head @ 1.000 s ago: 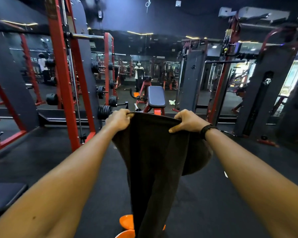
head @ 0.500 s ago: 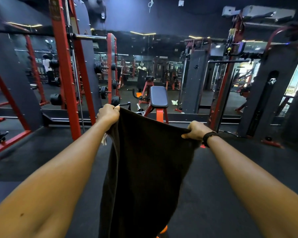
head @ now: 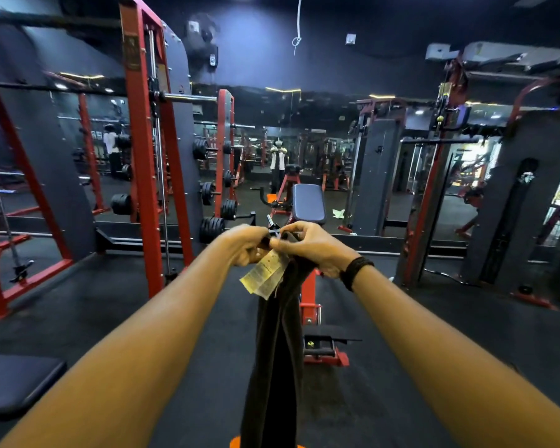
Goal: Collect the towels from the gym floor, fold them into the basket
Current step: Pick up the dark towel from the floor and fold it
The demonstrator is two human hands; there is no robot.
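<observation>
A dark brown towel [head: 277,354] hangs straight down in a narrow folded strip from my two hands, held out at arm's length. My left hand [head: 244,244] and my right hand [head: 314,245] meet at the towel's top edge, each pinching a corner. A pale care label [head: 264,275] dangles from the top edge just below my left hand. A sliver of the orange basket [head: 235,442] shows at the bottom edge, behind the towel's lower end. A light towel [head: 338,213] appears on the floor in the wall mirror far ahead.
A red adjustable bench with a dark pad [head: 307,204] stands right behind the towel. A red rack with weight plates [head: 143,176] fills the left side. Cable machines [head: 434,176] line the right. A flat bench pad [head: 10,383] sits at the lower left. Dark rubber floor lies around me.
My hands came together from a spread hold, so the towel went from an open sheet to a doubled narrow strip. The label now shows.
</observation>
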